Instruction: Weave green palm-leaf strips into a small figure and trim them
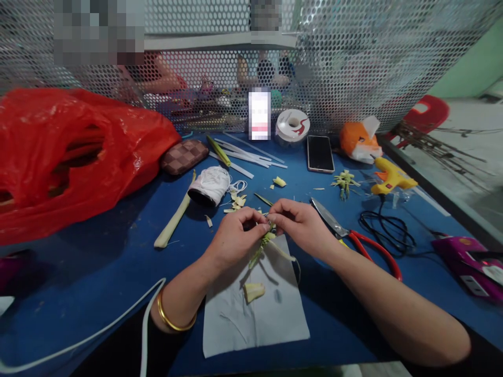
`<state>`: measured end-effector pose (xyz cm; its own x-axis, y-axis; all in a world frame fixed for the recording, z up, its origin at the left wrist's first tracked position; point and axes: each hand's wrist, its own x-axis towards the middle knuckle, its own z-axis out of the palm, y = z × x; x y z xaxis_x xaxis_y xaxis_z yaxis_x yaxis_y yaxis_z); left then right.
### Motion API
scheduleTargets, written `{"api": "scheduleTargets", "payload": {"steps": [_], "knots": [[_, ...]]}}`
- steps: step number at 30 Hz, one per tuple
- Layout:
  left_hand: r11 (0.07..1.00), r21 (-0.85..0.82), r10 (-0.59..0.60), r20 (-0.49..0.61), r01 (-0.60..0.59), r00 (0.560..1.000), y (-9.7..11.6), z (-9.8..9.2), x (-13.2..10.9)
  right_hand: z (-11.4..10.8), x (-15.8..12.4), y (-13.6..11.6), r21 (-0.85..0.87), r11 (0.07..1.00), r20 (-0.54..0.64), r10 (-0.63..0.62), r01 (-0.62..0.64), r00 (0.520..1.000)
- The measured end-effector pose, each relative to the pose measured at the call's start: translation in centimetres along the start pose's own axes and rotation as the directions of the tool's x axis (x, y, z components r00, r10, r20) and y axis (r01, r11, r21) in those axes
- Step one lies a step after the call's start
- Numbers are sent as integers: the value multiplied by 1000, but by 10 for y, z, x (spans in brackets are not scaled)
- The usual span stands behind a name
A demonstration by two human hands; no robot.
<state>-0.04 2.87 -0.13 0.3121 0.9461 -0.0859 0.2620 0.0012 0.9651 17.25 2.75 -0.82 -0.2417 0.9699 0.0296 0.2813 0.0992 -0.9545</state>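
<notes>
My left hand [238,234] and my right hand [302,224] meet over the top of a white paper sheet [275,319]. Thumbs and forefingers of both pinch a small yellow-green piece of plaited leaf strips [259,250], whose upper end the fingertips partly hide. A pale loose strip [283,253] trails from it to the right. Below, on the paper, lies a cut chunk of pale yellow stalk [254,291]. Pale scraps [238,200] lie just beyond my left hand. Scissors with red handles [356,238] rest half open beside my right forearm.
Left: red plastic bag [129,152], checkered case [184,157], stalk [175,222], white cord spool [212,183]. Back: white strips [245,154], lit phone [259,115], ribbon roll [293,125], dark phone [320,153]. Right: leaf figure [345,182], yellow glue gun [393,177], purple power strip [467,259]. Perforated metal screen [334,78] behind.
</notes>
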Motion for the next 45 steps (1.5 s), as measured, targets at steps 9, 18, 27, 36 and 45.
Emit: {"api": "scheduleTargets", "payload": {"steps": [9, 18, 27, 36, 45], "knots": [[995, 4, 97, 50, -98, 994, 1, 0, 0, 3, 5, 2, 190, 966, 16, 176, -175, 984], [994, -54, 102, 138, -95, 985, -1, -2, 0, -2, 5, 8, 31, 990, 85, 132, -135, 988], [969, -232, -46, 162, 84, 986, -6, 2, 2, -9, 6, 10, -79, 990, 137, 128, -118, 982], [931, -277, -196, 167, 237, 966, -4, 5, 0, -26, 0, -5, -253, 966, 249, 14, 52, 968], [897, -289, -289, 192, 335, 938, 1, 0, -3, -21, 1, -9, -213, 922, 274, -262, 324, 925]]}}
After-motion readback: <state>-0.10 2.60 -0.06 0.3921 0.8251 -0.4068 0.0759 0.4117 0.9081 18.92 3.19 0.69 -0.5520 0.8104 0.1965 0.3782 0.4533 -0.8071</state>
